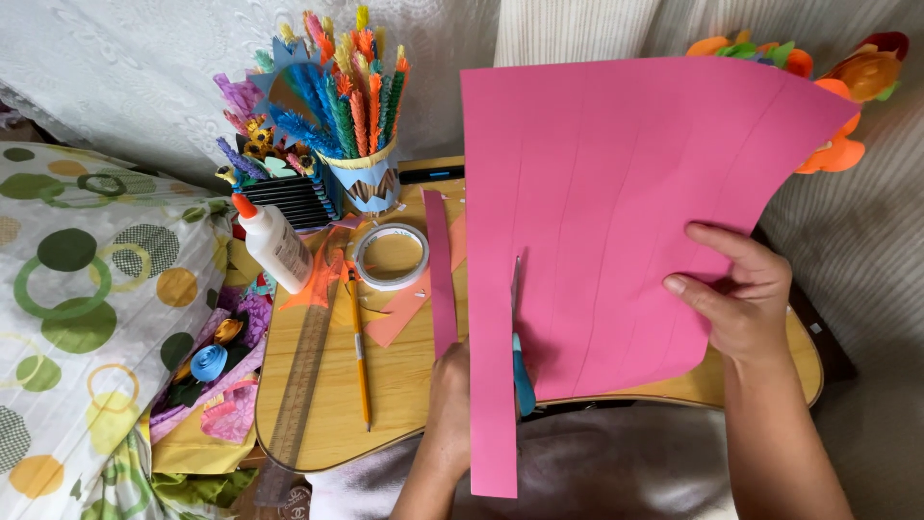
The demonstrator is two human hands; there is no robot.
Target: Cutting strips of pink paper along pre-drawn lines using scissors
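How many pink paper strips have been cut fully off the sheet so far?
1: a pink strip lies on the table, left of the sheet. Another is part-cut along the sheet's left edge; the sheet may hide others.

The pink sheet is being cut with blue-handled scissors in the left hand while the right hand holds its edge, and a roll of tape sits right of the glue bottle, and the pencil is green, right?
Not quite: the pencil is yellow-orange, not green, as the head view shows. The rest stands: the left hand works the blue-handled scissors through the pink sheet, the right hand holds its edge, and the tape roll sits right of the glue bottle.

wooden lap table [404, 385], pencil [359, 351], tape roll [391, 256]
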